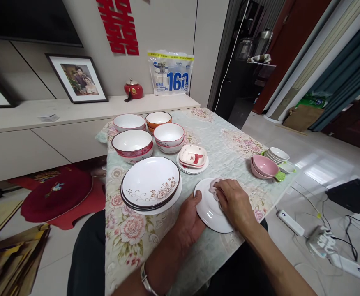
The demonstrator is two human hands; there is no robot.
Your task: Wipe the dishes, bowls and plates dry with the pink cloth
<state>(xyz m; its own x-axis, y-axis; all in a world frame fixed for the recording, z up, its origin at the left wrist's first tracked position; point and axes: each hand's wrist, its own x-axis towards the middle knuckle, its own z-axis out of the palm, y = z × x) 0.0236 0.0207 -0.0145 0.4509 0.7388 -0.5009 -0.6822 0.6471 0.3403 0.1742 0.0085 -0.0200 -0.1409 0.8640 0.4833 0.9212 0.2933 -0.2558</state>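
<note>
A white plate (205,209) is tilted above the near part of the table. My left hand (190,218) grips its left edge, thumb on the upper face and fingers underneath. With bent fingers, my right hand (234,201) presses a crumpled white tissue (213,189) against the plate's upper right part. Left of the plate lies a stack of large dark-rimmed plates (151,181) with a brown flower pattern. Just behind it, small square dishes (193,155) with a red print rest on small round plates (192,170).
Stacked bowls (132,142) stand at the table's back left. Pink bowls (264,165) and small white bowls (278,153) sit near the right edge. On the cabinet behind are a tissue bag (170,74), a red pot (133,90) and a picture frame (77,78). Cables and power strips (291,222) lie on the floor.
</note>
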